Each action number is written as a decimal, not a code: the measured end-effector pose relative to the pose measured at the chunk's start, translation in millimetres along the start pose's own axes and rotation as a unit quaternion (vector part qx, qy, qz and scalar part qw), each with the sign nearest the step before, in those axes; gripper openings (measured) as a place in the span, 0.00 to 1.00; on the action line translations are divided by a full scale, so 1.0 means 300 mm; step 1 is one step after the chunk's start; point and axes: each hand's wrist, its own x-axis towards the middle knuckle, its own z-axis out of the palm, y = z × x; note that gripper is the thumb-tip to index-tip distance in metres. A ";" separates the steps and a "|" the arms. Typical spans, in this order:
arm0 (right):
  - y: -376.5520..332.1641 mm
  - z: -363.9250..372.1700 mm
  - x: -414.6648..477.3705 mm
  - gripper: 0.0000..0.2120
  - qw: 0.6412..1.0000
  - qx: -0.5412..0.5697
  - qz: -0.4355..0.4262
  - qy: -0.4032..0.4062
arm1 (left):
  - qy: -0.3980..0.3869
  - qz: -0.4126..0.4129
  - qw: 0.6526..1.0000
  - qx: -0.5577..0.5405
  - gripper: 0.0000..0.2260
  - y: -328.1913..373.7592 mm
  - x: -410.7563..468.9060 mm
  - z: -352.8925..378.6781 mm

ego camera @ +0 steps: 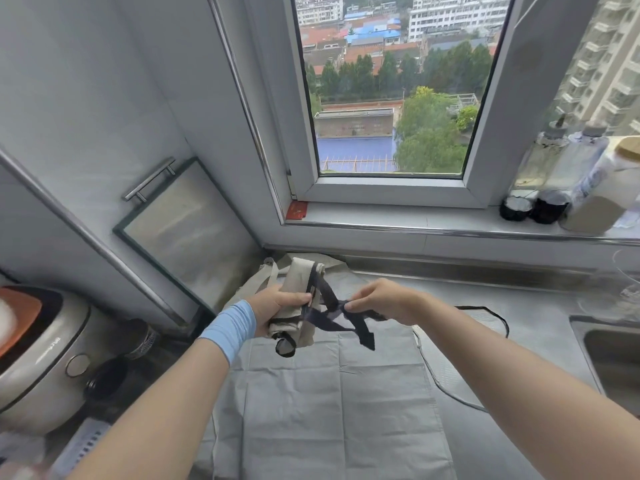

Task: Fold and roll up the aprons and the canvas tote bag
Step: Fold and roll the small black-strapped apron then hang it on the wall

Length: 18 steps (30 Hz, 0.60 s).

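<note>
The left hand gripped the rolled beige cloth apron, long axis upright, while the right hand, just beside it, pinched the roll's dark strap between its fingers.

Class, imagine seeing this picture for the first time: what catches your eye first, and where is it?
Mid-frame, the left hand grips a beige roll while the right hand pinches its dark strap. Below them a grey apron lies flat on the counter. Above, the window shows trees and rooftops.
</note>
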 end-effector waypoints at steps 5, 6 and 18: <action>0.022 -0.010 0.009 0.11 1.000 -0.008 0.000 0.020 | 0.038 -0.011 0.997 0.061 0.28 -0.065 0.045 0.000; 0.028 -0.011 0.013 0.11 0.999 -0.030 -0.004 0.038 | 0.050 -0.010 0.998 0.047 0.26 -0.075 0.047 0.000; 0.248 0.087 0.128 0.24 0.921 -0.341 -0.010 0.189 | 0.258 -0.092 0.945 0.177 0.29 -0.458 0.204 0.103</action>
